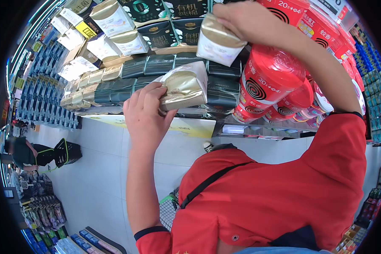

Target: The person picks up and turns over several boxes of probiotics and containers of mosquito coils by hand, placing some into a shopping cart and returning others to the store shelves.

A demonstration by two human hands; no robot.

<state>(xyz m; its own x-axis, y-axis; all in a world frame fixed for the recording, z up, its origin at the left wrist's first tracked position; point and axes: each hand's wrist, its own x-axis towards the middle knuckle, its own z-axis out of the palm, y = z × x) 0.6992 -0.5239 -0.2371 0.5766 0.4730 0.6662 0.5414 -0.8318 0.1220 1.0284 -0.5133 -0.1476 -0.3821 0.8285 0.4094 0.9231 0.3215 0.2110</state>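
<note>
Got bright, mostly even light; strip lights (28, 28) lined the left. I saw glare on the red lid (282, 63) and gold pack (179, 82); fisheye bent the edges, corners black.

Head-worn view, facing forward-down, close

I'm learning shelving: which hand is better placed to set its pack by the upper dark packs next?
Probably the right hand: its pack appears beside those dark packs, while the left hand holds another pack farther away.

The shelf (262, 126) bears gold-topped packs (111, 19), dark packs (133, 67) and red tubs (273, 78) (spiral-printed)
</note>
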